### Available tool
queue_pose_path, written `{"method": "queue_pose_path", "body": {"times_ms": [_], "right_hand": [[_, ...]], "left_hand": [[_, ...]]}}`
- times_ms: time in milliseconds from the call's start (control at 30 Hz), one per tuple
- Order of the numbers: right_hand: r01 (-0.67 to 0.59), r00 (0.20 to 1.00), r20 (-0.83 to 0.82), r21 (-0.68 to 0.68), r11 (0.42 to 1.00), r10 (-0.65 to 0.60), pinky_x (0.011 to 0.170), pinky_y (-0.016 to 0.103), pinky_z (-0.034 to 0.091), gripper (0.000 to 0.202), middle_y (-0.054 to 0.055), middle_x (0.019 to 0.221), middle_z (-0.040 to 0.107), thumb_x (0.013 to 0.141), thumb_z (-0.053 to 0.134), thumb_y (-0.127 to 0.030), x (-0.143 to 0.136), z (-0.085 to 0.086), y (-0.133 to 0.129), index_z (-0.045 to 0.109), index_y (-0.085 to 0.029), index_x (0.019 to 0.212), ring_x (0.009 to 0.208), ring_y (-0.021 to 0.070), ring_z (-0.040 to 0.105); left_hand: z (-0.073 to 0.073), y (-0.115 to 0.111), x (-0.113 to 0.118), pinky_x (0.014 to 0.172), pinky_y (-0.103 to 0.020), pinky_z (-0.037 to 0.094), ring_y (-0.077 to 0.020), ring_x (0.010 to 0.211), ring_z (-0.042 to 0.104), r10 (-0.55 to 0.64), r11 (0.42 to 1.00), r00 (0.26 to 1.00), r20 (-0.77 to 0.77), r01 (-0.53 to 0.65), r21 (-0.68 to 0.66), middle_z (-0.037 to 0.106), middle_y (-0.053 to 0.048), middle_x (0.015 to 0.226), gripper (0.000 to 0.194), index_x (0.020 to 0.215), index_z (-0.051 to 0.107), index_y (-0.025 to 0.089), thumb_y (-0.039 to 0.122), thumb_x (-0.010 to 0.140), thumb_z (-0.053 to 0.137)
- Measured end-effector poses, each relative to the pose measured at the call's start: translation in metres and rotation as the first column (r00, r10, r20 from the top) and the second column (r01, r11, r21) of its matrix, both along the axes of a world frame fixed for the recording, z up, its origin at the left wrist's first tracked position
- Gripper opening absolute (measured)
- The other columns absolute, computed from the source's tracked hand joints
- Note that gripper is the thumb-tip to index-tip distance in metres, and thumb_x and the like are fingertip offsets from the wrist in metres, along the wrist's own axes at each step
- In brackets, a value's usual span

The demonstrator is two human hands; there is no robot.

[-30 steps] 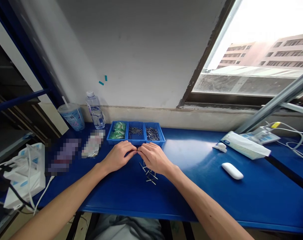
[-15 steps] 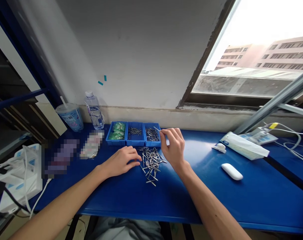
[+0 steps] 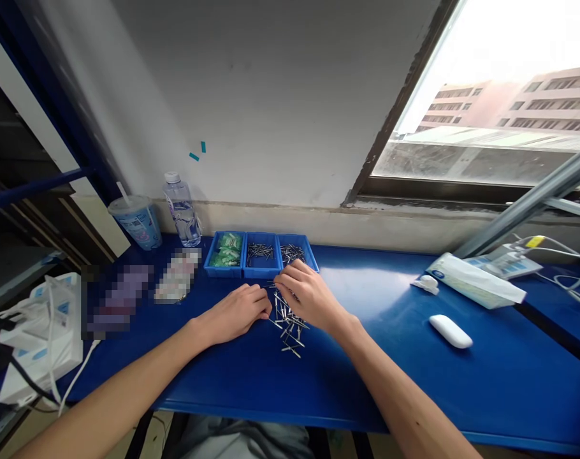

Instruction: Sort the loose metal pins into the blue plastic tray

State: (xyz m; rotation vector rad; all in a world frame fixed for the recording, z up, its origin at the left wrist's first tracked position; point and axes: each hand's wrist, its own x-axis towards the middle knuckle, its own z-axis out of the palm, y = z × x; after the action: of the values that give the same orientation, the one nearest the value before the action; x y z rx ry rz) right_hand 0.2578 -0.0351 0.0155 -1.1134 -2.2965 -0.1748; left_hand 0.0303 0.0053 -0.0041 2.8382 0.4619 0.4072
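Observation:
A heap of thin silver metal pins, shaped like blind rivets (image 3: 290, 328), lies on the blue table between my two hands. My left hand (image 3: 245, 309) rests at the heap's left side with its fingers closed; one rivet's shiny stem pokes out beneath the fingertips. Over the heap's upper part is my right hand (image 3: 306, 293), fingers bent down and pinched together, hiding some of the rivets. What its fingertips grip is too small to make out. Behind the hands, the right blue bin (image 3: 313, 258) and the middle blue bin (image 3: 261, 273) hold more such metal pieces.
The left blue bin (image 3: 223, 272) contains green packets. A water bottle (image 3: 182, 213) and a lidded cup (image 3: 139, 223) stand at the back left. On the right lie a white case (image 3: 451, 331), a tissue pack (image 3: 476, 280) and cables. Power strips (image 3: 41, 344) sit far left.
My right hand has come down and left from beside the right bin, where it held up a thin pin, to the heap. My left hand's fingers have closed. The view has shifted slightly.

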Motion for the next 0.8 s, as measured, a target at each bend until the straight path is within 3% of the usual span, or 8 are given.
{"method": "queue_pose_path", "body": {"times_ms": [167, 300, 400, 600, 800], "right_hand": [[-0.051, 0.999, 0.005, -0.029, 0.998, 0.051, 0.074, 0.034, 0.045, 0.024, 0.006, 0.08, 0.066, 0.109, 0.049, -0.02, -0.009, -0.003, -0.003, 0.068, -0.018, 0.094, 0.078, 0.0213, 0.053], [-0.021, 1.0, 0.006, -0.036, 0.999, 0.021, 0.076, 0.037, 0.049, 0.014, 0.007, 0.086, 0.07, 0.106, 0.058, -0.025, -0.009, -0.01, -0.002, 0.07, -0.018, 0.103, 0.082, 0.0231, 0.058], [-0.037, 0.999, -0.018, -0.04, 0.999, 0.036, 0.075, 0.037, 0.051, 0.019, 0.009, 0.092, 0.073, 0.108, 0.051, -0.019, -0.009, -0.016, 0.0, 0.069, -0.018, 0.112, 0.084, 0.0232, 0.06], [-0.021, 0.995, -0.097, -0.017, 1.0, 0.019, 0.071, 0.035, 0.051, 0.025, 0.009, 0.094, 0.072, 0.11, 0.042, -0.015, -0.018, -0.021, 0.0, 0.068, -0.019, 0.108, 0.082, 0.0222, 0.06], [-0.009, 0.99, -0.139, -0.024, 1.0, 0.006, 0.072, 0.035, 0.053, 0.024, 0.008, 0.095, 0.073, 0.111, 0.042, -0.019, -0.02, -0.02, -0.001, 0.066, -0.02, 0.109, 0.084, 0.0219, 0.062]], "left_hand": [[0.004, 0.007, -0.008, 0.078, -0.033, 0.041, -0.0195, 0.083, 0.058, 0.101, 0.994, 0.993, 0.054, -0.099, -0.04, 0.065, -0.003, 0.09, 0.02, 0.096, 0.058, 0.018, 0.017, 0.109, 0.044], [0.009, 0.01, -0.013, 0.077, -0.034, 0.041, -0.0191, 0.074, 0.057, 0.25, 0.968, 0.963, 0.104, -0.246, -0.051, 0.066, -0.002, 0.086, 0.018, 0.096, 0.055, 0.019, 0.018, 0.109, 0.042], [0.011, 0.009, -0.013, 0.075, -0.033, 0.041, -0.0194, 0.074, 0.058, 0.324, 0.944, 0.939, 0.115, -0.313, -0.101, 0.067, -0.001, 0.085, 0.018, 0.095, 0.052, 0.021, 0.022, 0.11, 0.042], [0.009, 0.008, -0.009, 0.073, -0.032, 0.043, -0.0202, 0.074, 0.06, 0.306, 0.94, 0.95, 0.06, -0.292, -0.174, 0.069, -0.001, 0.085, 0.021, 0.099, 0.056, 0.021, 0.028, 0.111, 0.04], [0.004, 0.006, -0.007, 0.081, -0.034, 0.045, -0.0216, 0.087, 0.067, 0.254, 0.96, 0.956, 0.144, -0.231, -0.156, 0.075, -0.004, 0.105, 0.025, 0.11, 0.064, 0.021, 0.034, 0.112, 0.042]]}}
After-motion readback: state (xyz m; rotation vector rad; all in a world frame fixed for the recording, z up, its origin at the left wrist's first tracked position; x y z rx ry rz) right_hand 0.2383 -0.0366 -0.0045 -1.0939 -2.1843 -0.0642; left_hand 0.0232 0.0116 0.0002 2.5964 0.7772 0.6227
